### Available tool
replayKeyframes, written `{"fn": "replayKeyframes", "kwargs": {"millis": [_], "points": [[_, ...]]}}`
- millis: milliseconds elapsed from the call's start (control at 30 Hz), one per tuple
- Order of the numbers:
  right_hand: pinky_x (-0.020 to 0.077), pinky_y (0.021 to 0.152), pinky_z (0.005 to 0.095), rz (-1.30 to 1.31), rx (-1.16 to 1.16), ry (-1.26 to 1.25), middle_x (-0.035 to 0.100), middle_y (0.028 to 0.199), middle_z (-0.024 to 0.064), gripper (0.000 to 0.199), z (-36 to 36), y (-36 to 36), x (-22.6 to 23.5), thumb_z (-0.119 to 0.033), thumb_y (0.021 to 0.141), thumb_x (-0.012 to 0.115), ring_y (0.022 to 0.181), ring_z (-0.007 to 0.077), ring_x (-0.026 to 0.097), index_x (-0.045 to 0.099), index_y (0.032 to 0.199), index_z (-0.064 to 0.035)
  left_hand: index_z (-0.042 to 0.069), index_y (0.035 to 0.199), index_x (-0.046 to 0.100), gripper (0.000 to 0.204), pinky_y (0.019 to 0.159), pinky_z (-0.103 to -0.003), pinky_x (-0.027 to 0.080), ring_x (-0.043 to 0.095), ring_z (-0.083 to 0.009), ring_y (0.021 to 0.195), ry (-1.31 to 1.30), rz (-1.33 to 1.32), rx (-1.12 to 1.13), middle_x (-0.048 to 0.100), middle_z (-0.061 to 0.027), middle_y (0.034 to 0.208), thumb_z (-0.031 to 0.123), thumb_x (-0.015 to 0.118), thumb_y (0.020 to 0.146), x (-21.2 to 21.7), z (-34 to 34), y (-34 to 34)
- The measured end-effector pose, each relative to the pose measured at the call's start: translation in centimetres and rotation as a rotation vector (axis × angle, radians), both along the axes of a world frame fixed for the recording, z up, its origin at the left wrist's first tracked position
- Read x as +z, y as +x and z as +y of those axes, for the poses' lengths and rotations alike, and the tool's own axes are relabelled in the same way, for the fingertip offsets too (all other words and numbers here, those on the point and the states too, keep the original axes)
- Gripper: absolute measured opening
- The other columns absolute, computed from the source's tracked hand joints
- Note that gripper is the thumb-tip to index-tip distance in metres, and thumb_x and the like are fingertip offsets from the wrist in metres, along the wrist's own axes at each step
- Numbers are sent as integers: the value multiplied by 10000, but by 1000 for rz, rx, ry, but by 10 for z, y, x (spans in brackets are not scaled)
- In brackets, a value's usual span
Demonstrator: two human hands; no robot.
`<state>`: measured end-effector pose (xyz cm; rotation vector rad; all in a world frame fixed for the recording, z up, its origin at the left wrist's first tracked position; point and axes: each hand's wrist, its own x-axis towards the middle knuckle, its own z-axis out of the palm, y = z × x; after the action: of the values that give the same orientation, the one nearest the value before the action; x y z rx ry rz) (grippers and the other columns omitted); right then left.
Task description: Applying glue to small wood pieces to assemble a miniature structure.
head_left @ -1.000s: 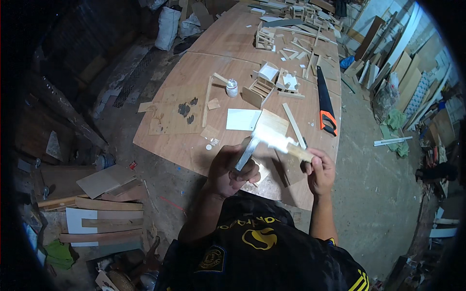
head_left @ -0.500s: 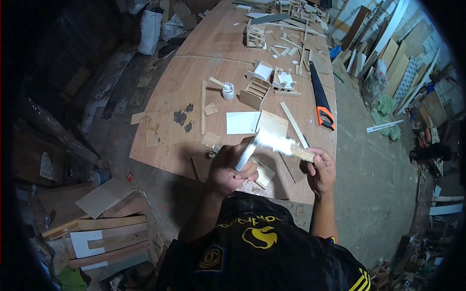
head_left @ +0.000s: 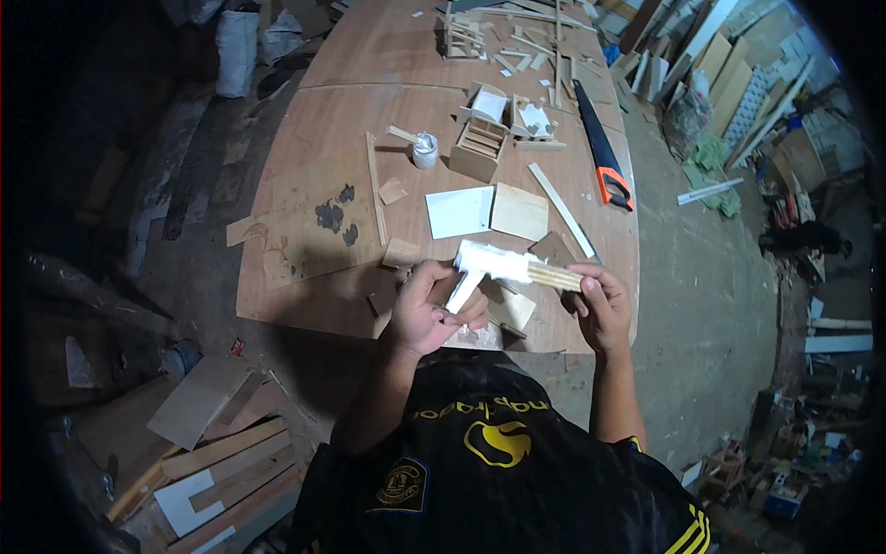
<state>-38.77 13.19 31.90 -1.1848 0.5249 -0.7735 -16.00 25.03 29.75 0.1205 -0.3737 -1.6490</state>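
Observation:
My right hand point(head_left: 606, 309) grips the ridged pale wooden handle of a flat brush point(head_left: 556, 275), whose wide white head points left. My left hand point(head_left: 429, 309) is closed around a small, narrow piece of wood point(head_left: 465, 290) with a white face. The brush head meets or overlaps the upper end of that piece; whether it presses on it, I cannot tell. Both hands are above the near edge of the table. Under them lies a light wooden board point(head_left: 513, 308), partly hidden. Just beyond are a white rectangular panel point(head_left: 459, 212) and a bare wooden panel point(head_left: 520, 212).
An open white-smeared jar point(head_left: 425, 152) with a flat stick stands on the wooden table point(head_left: 318, 125). Small slatted wooden pieces point(head_left: 479, 148) are grouped beyond the panels. A handsaw point(head_left: 603, 148) with an orange-black handle lies along the right edge. Offcuts point(head_left: 226, 466) are piled on the floor at lower left.
The brush head has shifted slightly left and up over the piece in my left hand, and its blur is gone. The whole view has tilted a little; both holds are unchanged.

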Motion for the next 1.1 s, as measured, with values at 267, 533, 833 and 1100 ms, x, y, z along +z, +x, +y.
{"fn": "replayKeyframes", "kwargs": {"millis": [267, 533, 833, 1100], "points": [[342, 558, 218, -31, -84, 49, 562, 755, 17, 269, 20, 2, -5, -136, 950, 534, 581, 57, 410, 596, 1107, 73, 103, 809, 518, 366, 611, -311, 340, 310, -105, 490, 62, -80, -95, 288, 52, 495, 317, 256, 948, -15, -5, 11], [327, 543, 241, 58, -387, 101, 431, 615, -32, 282, 26, 0, -22, -191, 959, 511, 544, 64, 374, 584, 1117, 30, 40, 1107, 542, 265, 754, -362, 440, 556, -171, 874, 217, -47, -66, 608, -55, 988, 250, 471, 962, -50, -11, 21], [319, 523, 241, 74, -534, 162, 400, 595, -40, 293, 36, -31, -32, -214, 953, 524, 532, 65, 355, 584, 1118, 20, 49, 1132, 531, 252, 749, -252, 458, 590, -103, 841, 557, -787, 321, 635, -26, 961, 96, 617, 900, -178, 2, 52], [356, 552, 246, 42, -617, 164, 441, 629, -28, 305, 47, -49, -33, -196, 954, 529, 558, 62, 385, 573, 1129, 50, -17, 1071, 601, 270, 669, -263, 469, 640, -116, 779, 652, -1698, 237, 682, -77, 865, 147, 662, 866, -259, -27, 60]]}}
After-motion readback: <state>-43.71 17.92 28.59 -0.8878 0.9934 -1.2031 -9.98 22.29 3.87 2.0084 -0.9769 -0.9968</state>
